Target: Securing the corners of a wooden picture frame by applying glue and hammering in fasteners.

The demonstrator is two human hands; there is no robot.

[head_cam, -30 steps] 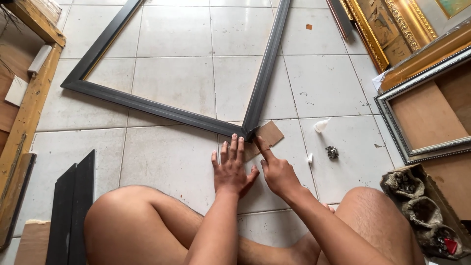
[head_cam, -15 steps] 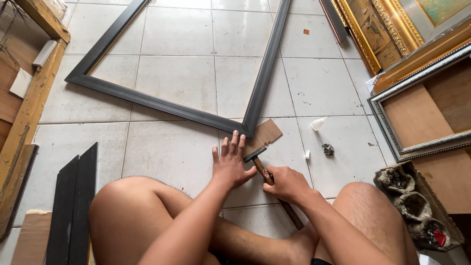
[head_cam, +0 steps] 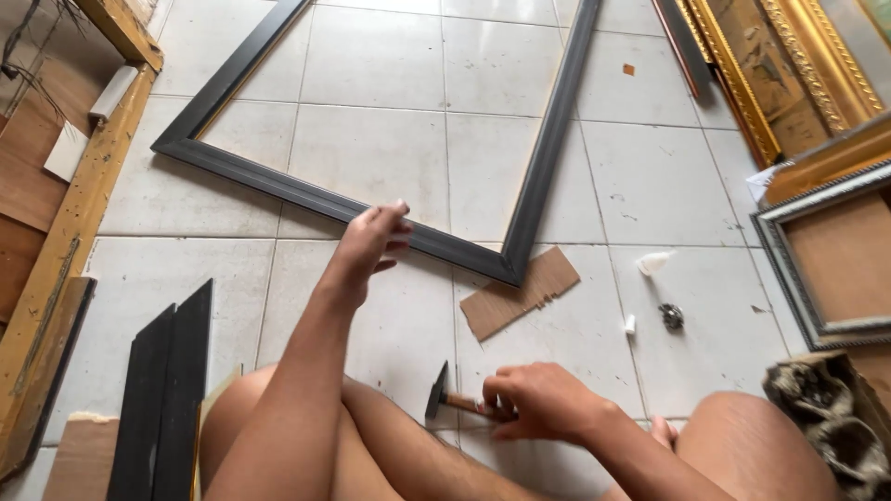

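A small hammer (head_cam: 444, 397) is held by its wooden handle in the closed right hand (head_cam: 538, 401), low over the tiled floor (head_cam: 371, 56). The left hand (head_cam: 369, 243), open and empty, is laid on the black frame (head_cam: 316, 193), whose corner appears joined above a cardboard scrap (head_cam: 520, 293). Glue tube (head_cam: 653, 263) and black strips (head_cam: 162, 399) are seen nearby; nothing blocks the corner.

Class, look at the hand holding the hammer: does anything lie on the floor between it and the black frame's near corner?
Yes. A cardboard scrap lies between the right hand with the hammer and the frame corner, tucked partly under it.
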